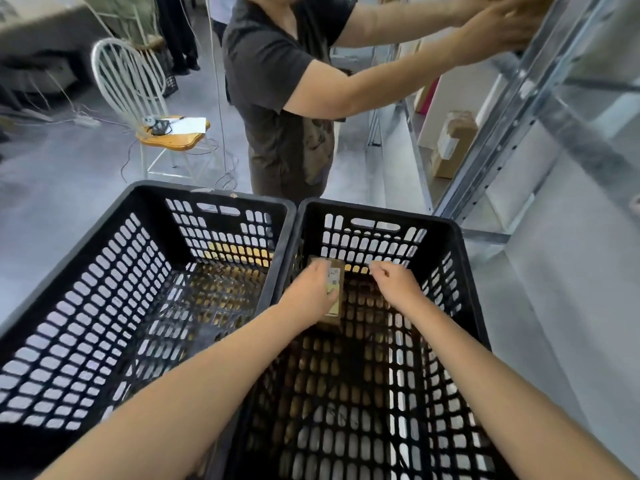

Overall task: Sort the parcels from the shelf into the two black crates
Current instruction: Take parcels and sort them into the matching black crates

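My left hand [313,292] is gripping a small brown parcel [333,284] with a white label, fingers curled over its top. It sits low inside the right crate [377,211], close against the wall shared with the left crate [207,192] and towards the far end. My right hand [398,284] hangs just beside it over the same crate, fingers loosely curled and holding nothing. I judge the step is setting this parcel down. To do it well I should lower it until the bottom rests flat on the crate floor and tuck it square into that far corner, so later parcels have room. I should let go only once it is settled, since a small box dropped on a slatted floor can tip or slide. The free hand can steady the long edge if it leans. By my count there are two black crates side by side and one parcel in my grip. I can make out no parcel in the left crate. One cardboard box [452,143] lies on a lower level of the metal shelf [512,109]. One other person [277,81] reaches both hands to the shelf's upper level, but what they touch is too blurred to count. One white chair [128,77] stands behind.
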`<control>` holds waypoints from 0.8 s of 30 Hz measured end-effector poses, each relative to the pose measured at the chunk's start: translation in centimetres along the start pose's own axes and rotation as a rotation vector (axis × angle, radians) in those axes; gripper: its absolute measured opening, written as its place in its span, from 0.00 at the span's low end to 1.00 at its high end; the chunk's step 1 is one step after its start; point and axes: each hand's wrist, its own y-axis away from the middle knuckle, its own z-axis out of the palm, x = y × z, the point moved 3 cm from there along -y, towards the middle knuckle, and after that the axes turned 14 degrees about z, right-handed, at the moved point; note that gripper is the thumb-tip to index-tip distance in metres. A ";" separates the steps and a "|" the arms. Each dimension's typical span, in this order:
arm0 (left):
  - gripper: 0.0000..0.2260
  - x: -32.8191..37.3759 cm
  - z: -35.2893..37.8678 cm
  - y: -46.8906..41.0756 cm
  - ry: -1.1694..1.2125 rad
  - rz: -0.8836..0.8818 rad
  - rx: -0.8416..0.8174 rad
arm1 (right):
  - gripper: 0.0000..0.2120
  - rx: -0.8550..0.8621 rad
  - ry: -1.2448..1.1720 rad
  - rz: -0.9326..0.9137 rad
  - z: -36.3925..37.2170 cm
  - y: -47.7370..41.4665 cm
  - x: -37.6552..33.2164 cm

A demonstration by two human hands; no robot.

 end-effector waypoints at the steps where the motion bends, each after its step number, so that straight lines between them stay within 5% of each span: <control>1: 0.26 0.7 -0.8 0.3 0.017 0.017 -0.002 | 0.22 0.022 0.004 -0.010 -0.7 0.9 -0.3; 5: 0.14 2.6 -4.0 1.4 0.138 0.065 0.096 | 0.23 0.096 0.048 -0.013 -2.5 4.4 -1.4; 11: 0.23 3.6 -6.7 4.2 0.070 0.281 0.066 | 0.27 0.100 0.221 0.046 -3.1 10.7 -1.3; 17: 0.27 3.5 -6.1 6.4 -0.048 0.506 -0.031 | 0.26 0.277 0.246 0.148 -3.3 18.1 -0.1; 24: 0.29 6.9 -4.4 9.6 -0.031 0.672 -0.285 | 0.25 0.386 0.198 0.271 -2.1 26.3 2.3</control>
